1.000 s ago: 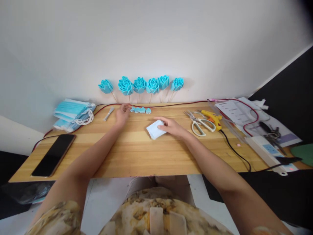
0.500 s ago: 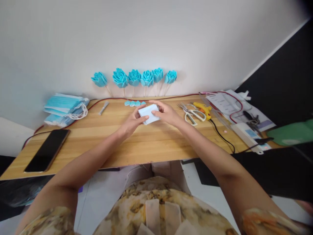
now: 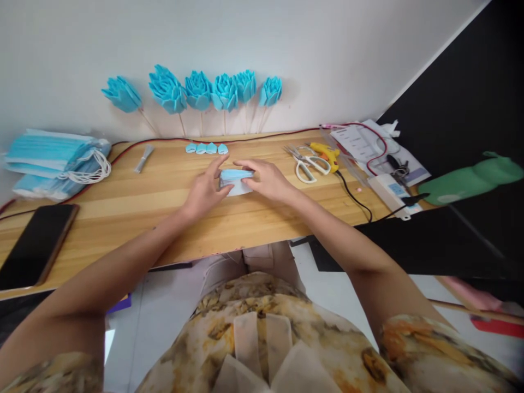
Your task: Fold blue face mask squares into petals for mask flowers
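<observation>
While my right hand (image 3: 268,180) pinches the cloth stack (image 3: 237,188) over the surface (image 3: 262,218), I have the fingers of my left hand (image 3: 206,189) spread at its other edge, contact unclear. Blue petals (image 3: 212,148) lie beyond.

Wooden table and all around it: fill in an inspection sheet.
Surface: wooden table, visible grain.
Work items: light-blue stack at centre; four blue pieces in a row beyond it; six blue flowers on sticks.
Clutter: masks, phone at left; scissors, yellow glue gun, green bottle at right.
Hands: right hand holds the stack; left hand at its edge, grip unclear.
Cables: red cable along the back; black cord from the glue gun.
Surroundings: white wall behind, dark panel at right.
</observation>
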`<state>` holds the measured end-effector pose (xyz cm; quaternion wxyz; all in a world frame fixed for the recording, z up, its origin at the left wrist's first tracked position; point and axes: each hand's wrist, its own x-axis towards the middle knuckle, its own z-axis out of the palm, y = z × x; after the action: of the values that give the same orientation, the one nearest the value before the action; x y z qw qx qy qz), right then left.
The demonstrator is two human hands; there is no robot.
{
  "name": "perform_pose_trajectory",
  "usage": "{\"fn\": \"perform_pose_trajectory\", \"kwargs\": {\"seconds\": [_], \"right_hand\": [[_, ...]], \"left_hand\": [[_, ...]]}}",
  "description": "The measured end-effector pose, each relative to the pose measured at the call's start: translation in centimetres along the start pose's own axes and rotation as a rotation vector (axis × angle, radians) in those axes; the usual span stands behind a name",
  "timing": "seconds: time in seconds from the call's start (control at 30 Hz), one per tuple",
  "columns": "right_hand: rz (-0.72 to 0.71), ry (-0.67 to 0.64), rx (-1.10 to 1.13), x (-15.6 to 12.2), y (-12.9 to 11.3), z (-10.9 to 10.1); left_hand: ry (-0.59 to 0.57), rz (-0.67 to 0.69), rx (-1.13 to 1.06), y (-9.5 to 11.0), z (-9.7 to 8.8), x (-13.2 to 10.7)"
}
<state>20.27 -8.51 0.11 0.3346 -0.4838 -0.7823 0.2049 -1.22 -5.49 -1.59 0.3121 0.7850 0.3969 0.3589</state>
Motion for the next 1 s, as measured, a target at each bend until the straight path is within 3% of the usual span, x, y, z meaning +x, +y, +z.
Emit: {"fn": "perform_pose_trajectory", "kwargs": {"seconds": [0.1,0.23,0.43,0.57,0.77,1.0], "right_hand": [[0.006,-0.033,0.014,-0.1,0.6,0.7],[0.109,-0.013,0.194,0.0,1.1,1.2],[0.149,-0.043,0.492,1.2,0.6,1.3],[0.109,-0.025,0.314,1.6,0.2,1.4],[-0.168,0.154,-0.199,1.8,-1.3,0.4],[-0.315,0.12,-0.422,2.0,-1.4,1.1]], "left_hand": [[-0.05,-0.022,-0.124,-1.3,0.6,0.1],[-0.036,-0.149,-0.263,-1.9,1.0,0.3],[-0.114,-0.351,-0.778,-1.1,0.4,0.3],[-0.201,-0.46,-0.906,-1.2,0.3,-0.2],[-0.116,-0.491,-1.011,-0.8,0.2,-0.5],[-0.184,-0.543,-1.064,-0.3,0.0,-1.1]]}}
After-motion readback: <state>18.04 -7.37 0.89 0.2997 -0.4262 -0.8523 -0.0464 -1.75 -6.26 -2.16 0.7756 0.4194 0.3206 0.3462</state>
